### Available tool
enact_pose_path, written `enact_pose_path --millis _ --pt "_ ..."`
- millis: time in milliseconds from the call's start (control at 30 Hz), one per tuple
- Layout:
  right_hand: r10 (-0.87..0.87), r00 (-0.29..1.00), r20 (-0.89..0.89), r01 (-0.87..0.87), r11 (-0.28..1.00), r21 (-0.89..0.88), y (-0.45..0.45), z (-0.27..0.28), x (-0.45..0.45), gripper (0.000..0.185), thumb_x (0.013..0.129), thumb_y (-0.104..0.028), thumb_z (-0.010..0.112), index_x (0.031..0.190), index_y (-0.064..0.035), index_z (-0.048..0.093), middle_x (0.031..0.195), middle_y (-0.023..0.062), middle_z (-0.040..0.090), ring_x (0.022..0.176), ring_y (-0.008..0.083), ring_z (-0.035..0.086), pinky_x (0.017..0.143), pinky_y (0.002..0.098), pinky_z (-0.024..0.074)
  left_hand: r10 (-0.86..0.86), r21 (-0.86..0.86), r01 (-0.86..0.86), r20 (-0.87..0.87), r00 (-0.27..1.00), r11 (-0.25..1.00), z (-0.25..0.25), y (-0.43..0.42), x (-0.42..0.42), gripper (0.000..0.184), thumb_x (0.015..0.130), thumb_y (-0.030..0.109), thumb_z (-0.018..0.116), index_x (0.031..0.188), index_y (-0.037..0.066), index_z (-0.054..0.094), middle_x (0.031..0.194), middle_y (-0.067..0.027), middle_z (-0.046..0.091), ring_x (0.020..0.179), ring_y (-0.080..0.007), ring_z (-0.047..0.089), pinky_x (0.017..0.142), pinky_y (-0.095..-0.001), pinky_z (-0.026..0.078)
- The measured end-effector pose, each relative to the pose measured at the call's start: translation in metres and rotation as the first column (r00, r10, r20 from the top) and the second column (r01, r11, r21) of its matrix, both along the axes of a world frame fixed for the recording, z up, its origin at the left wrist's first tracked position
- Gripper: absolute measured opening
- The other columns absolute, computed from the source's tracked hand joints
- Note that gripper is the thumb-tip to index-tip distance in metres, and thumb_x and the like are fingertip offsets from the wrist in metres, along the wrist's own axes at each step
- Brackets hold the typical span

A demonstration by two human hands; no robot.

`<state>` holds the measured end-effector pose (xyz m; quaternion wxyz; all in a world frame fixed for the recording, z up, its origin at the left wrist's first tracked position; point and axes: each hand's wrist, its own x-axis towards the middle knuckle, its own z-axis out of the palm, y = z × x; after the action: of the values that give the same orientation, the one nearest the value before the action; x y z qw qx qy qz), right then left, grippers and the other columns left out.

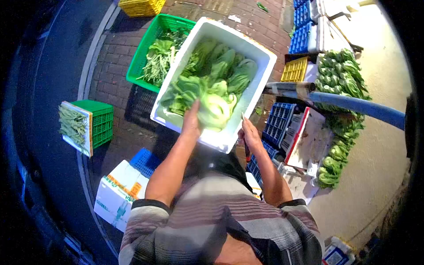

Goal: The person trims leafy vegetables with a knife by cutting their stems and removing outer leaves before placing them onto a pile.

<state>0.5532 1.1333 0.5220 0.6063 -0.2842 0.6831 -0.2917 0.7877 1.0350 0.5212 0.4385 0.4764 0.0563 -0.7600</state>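
In the head view, the vegetable (215,112) is in the left hand (191,122), above the near part of the white box (259,90). It lies just to the right of the thumb, touching the hand; the other fingers are mostly hidden, but the hand grips its side. The vegetable is blurred, and its leaves spread toward the far left. More greens (223,66) lie in the box behind it.

The right hand (250,134) is just outside the right rim of the box, apart from the vegetable. Its fingers are closed around a knife (242,116), whose tip points away from the body, with the handle showing below the hand.

Both forearms reach forward and lean inward; the left hand is slightly farther forward than the right one. A green crate (140,66) stands beyond the box, to the left.
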Motion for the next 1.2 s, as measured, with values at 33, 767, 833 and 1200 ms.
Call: enact_pose_path --millis 33,767,833,1200 --pt "0.046 0.999 0.014 -0.047 0.995 0.090 -0.005 0.006 0.002 0.059 0.102 -0.049 0.039 0.134 -0.0013 0.052 0.072 0.0053 0.060 0.047 0.0094 0.046 0.044 0.0250 0.0402 -0.075 -0.006 0.076 0.137 0.988 0.997 0.001 0.004 0.002 0.062 0.090 0.029 0.070 0.134 -0.005 0.044 0.130 -0.0178 0.056 0.112 -0.0275 0.058 0.098 -0.0428 0.048" --pt "0.232 0.973 0.000 -0.231 0.970 0.071 0.007 0.041 0.024 0.078 0.073 -0.030 0.076 0.138 -0.0013 0.045 0.126 0.0172 0.059 0.113 0.0263 0.058 0.097 0.0383 0.0481 -0.659 -0.214 0.789 0.450 0.602 0.575 0.030 0.034 0.003 0.089 0.075 0.030 0.083 0.140 -0.003 0.033 0.131 -0.0204 0.052 0.113 -0.0284 0.058 0.099 -0.0391 0.048" --pt "0.305 0.949 0.086 -0.305 0.952 -0.009 0.028 0.033 0.004 0.094 0.075 -0.042 0.079 0.144 0.0037 0.037 0.136 0.0249 0.052 0.124 0.0301 0.053 0.105 0.0380 0.0426 -0.630 -0.338 0.796 0.488 0.604 0.502 0.056 0.039 -0.013 0.083 0.075 0.026 0.082 0.138 -0.003 0.036 0.130 -0.0203 0.052 0.108 -0.0282 0.061 0.095 -0.0380 0.051" --pt "-0.443 0.896 0.032 0.444 0.889 -0.110 0.259 0.100 -0.073 0.065 0.079 -0.024 0.078 0.133 -0.0012 0.050 0.126 0.0099 0.060 0.114 0.0187 0.055 0.099 0.0366 0.0435 -0.836 -0.363 0.879 0.545 -0.069 -0.309 0.065 0.128 -0.194 0.061 0.094 0.026 0.059 0.144 0.001 0.035 0.133 -0.0136 0.051 0.115 -0.0213 0.051 0.098 -0.0332 0.042"
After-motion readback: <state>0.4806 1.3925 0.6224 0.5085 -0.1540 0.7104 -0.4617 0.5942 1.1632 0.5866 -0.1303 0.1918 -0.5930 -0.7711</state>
